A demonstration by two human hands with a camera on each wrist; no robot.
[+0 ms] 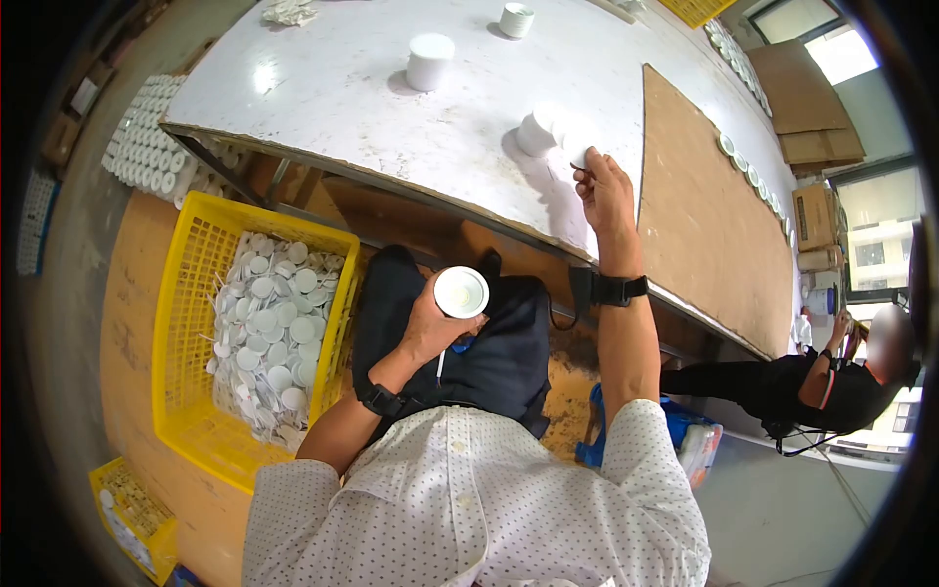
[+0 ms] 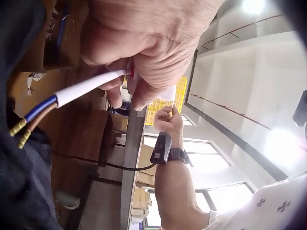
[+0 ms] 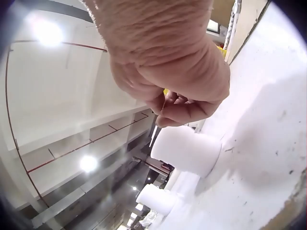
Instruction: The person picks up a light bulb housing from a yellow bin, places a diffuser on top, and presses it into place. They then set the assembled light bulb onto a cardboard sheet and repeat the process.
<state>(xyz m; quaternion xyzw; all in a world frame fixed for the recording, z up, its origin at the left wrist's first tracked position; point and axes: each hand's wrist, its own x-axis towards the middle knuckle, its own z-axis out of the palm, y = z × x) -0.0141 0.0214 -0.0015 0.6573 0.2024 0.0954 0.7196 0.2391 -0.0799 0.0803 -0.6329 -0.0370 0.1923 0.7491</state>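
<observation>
A white worktop [image 1: 323, 98] spreads across the upper part of the head view, with a brown board [image 1: 714, 215] lying on its right portion and a row of small round white items [image 1: 758, 184] along the board's far edge. At the lower right a person in black [image 1: 841, 386] is seen by the windows. Low in the middle, over dark trousers, the left hand [image 1: 435, 323] has its fingers curled round a round white fixture [image 1: 461, 293], its circular face turned up; a white cable [image 2: 91, 87] comes out below that hand, ending in a blue wire [image 2: 41, 108] and a brown wire [image 2: 41, 120] with gold-coloured tips. Right of centre, the right hand [image 1: 608, 201] reaches over the worktop, fingertips drawn together on a white piece [image 1: 579, 147] just beside a white roll [image 1: 539, 131]; the piece's exact shape cannot be made out. Another white roll-shaped item [image 1: 430, 62] stands at upper centre, and a smaller white stack [image 1: 516, 20] near the top edge. At left, a yellow crate [image 1: 171, 323] on the floor holds many white discs [image 1: 274, 318] with thin white stems.
</observation>
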